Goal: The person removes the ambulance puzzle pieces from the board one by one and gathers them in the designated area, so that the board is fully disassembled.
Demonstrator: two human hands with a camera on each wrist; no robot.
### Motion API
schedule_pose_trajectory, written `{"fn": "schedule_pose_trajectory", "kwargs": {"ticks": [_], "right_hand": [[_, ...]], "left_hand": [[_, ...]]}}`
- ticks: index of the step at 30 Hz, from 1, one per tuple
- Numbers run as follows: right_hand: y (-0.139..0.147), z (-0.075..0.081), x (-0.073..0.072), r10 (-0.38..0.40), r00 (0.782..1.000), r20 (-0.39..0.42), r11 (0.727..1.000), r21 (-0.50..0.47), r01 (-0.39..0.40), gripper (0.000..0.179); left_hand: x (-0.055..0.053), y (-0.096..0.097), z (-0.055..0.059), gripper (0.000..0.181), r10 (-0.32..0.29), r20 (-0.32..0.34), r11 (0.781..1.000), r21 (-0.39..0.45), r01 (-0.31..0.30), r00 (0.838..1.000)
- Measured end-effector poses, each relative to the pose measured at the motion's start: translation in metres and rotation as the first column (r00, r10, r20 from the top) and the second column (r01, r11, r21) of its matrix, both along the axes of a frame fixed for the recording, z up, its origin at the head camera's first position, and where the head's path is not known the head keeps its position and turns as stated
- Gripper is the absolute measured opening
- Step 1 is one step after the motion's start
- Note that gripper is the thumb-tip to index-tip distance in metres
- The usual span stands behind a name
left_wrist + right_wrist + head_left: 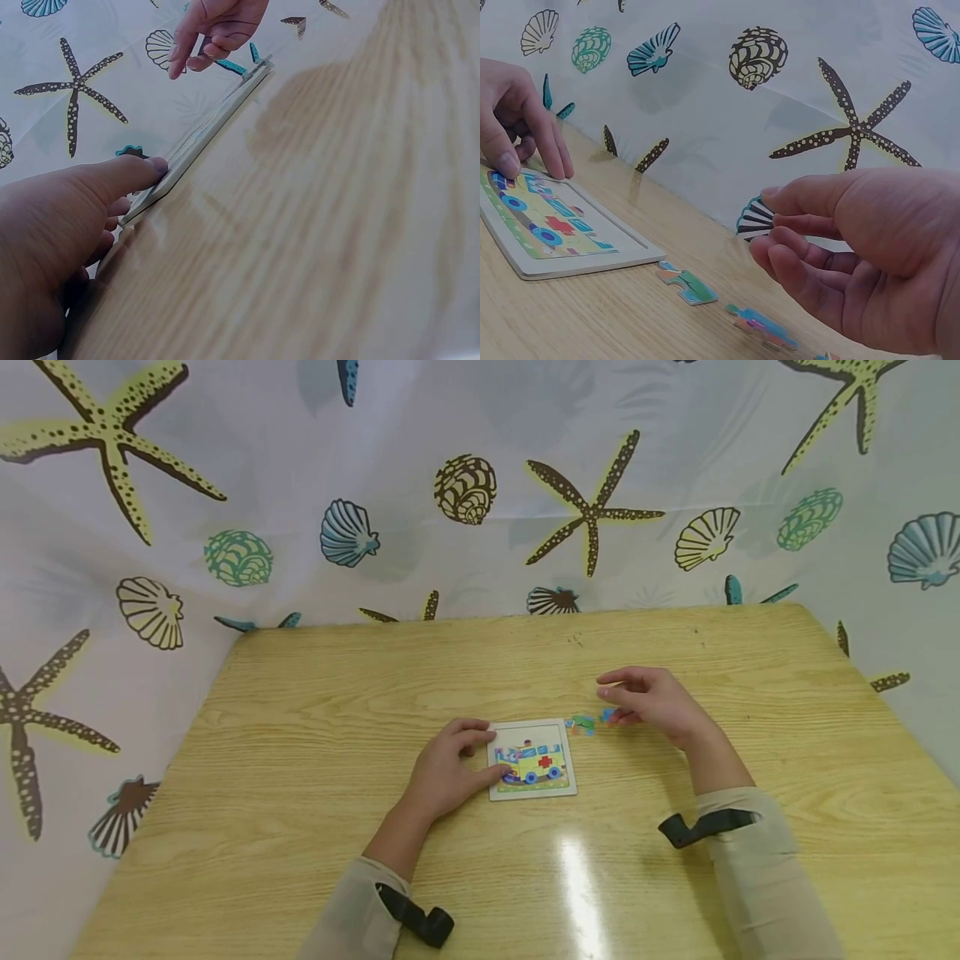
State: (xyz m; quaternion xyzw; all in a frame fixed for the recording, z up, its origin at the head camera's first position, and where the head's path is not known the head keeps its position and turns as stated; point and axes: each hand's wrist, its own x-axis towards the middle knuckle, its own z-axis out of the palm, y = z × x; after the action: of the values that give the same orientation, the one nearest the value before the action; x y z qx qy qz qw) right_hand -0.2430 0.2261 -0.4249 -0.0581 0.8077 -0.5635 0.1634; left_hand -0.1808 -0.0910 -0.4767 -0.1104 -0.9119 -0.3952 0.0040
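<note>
Wood-grain worktop [322,677] with a streak of glare [581,893] toward the near edge and small dark marks [574,639] just inside the far edge. Past the far, left and right edges, a pale cloth [420,560] printed with sea shapes: above the far edge's middle, a brown starfish [591,514] and brown shell [465,489]; above the far left corner, a green shell [238,557]; above the far right corner, another green shell [810,518]; beyond the right edge, a blue scallop [926,550].
</note>
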Motion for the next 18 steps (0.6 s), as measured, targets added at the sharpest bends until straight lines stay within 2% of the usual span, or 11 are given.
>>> {"fn": "schedule_pose_trajectory", "kwargs": {"ticks": [10, 18], "right_hand": [[-0.010, 0.000, 0.000, 0.021, 1.000, -0.007, 0.999, 0.036, -0.021, 0.046], [-0.019, 0.001, 0.004, 0.042, 0.999, -0.009, 0.999, 0.023, -0.042, 0.044]], "left_hand": [[0.000, 0.000, -0.001, 0.052, -0.008, -0.023, 1.000, -0.010, 0.008, 1.000], [0.000, 0.000, -0.002, 0.053, -0.010, -0.021, 1.000, -0.011, 0.010, 1.000]]}}
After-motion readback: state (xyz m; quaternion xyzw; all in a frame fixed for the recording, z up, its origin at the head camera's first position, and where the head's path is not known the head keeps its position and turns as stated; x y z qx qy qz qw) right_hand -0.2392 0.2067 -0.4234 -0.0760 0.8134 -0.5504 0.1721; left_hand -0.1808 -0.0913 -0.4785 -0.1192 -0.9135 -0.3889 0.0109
